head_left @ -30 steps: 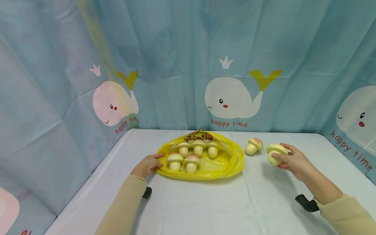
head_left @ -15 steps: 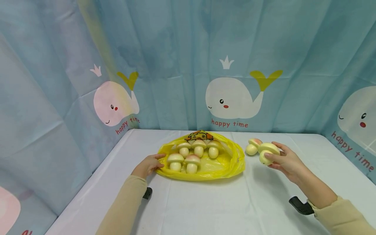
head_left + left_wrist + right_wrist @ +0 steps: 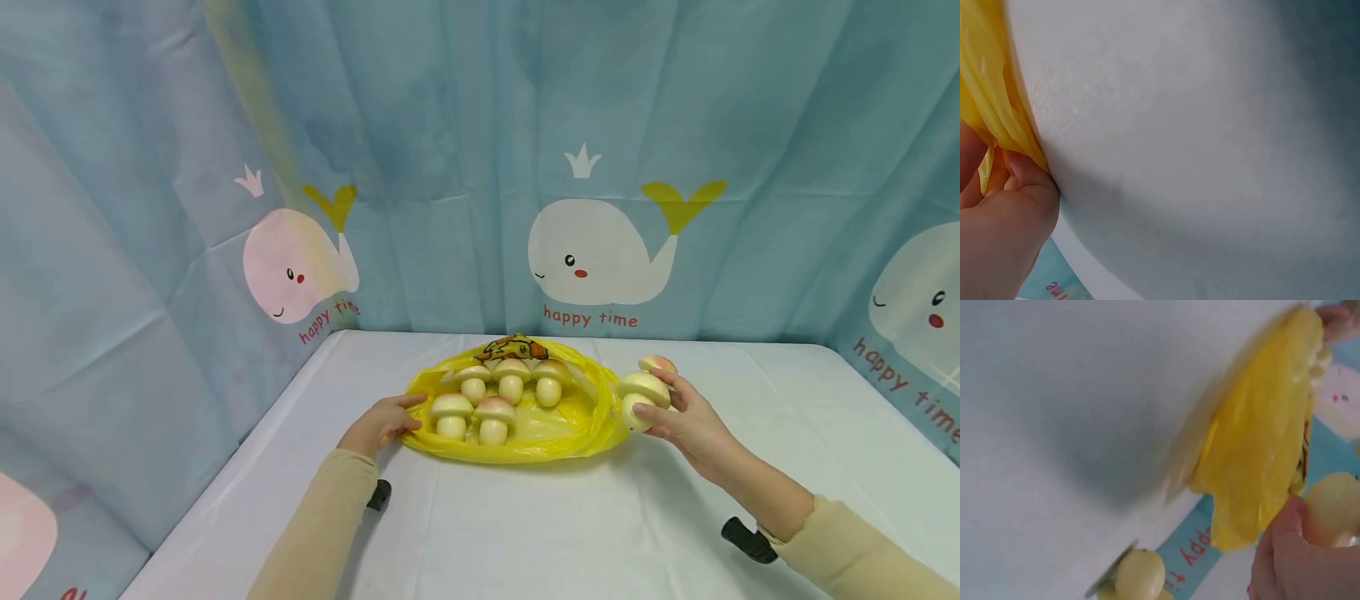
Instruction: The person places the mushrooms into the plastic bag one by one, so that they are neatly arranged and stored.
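Note:
A yellow plastic bag [image 3: 517, 454] lies on the table with its mouth spread, and several toy mushrooms [image 3: 512, 383] with cream stems and pinkish caps stand inside. My left hand [image 3: 378, 425] pinches the bag's left edge; the left wrist view shows the thumb and fingers around the yellow film [image 3: 988, 81]. Just above the bag's right rim, my right hand [image 3: 693, 429] grips one cream mushroom [image 3: 641, 400] by thumb and fingers. Another mushroom [image 3: 658, 363], partly hidden behind the held one, lies on the table; its round stem end [image 3: 1140, 575] shows in the right wrist view.
A white cloth covers the table [image 3: 525, 533]. Behind it and along the sides hangs a blue curtain [image 3: 450, 167] printed with whales. A black strap piece [image 3: 748, 540] sticks out at the right wrist, and another [image 3: 380, 495] at the left.
My right hand has carried the mushroom leftward, past the loose one, to the bag's right rim. The left hand stays at the bag's left edge.

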`<act>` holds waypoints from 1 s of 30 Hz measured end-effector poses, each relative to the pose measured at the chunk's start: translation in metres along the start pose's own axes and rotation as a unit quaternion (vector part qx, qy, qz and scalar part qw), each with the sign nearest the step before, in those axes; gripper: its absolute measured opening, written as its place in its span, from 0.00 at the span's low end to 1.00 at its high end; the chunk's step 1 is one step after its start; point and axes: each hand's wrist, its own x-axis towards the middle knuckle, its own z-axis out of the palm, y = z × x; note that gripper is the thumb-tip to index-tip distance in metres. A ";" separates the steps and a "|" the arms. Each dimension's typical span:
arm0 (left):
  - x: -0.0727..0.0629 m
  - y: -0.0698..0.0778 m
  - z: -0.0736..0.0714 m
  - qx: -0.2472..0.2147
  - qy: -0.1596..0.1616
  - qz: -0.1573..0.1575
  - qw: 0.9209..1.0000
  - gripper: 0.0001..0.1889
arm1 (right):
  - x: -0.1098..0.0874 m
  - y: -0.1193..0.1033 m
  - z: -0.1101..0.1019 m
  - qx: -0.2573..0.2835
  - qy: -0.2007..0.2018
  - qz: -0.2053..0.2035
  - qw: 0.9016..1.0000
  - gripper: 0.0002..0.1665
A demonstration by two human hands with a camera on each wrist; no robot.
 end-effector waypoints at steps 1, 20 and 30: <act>0.000 0.000 0.000 -0.001 -0.001 0.000 1.000 0.31 | 0.000 0.000 0.003 -0.006 -0.001 -0.004 1.000 0.51; 0.002 0.000 0.000 0.004 0.003 0.007 1.000 0.31 | 0.023 -0.001 0.070 -0.013 -0.022 0.020 0.999 0.46; 0.003 -0.002 0.002 -0.005 0.005 0.002 1.000 0.32 | 0.043 0.010 0.102 -0.054 0.021 0.058 0.997 0.40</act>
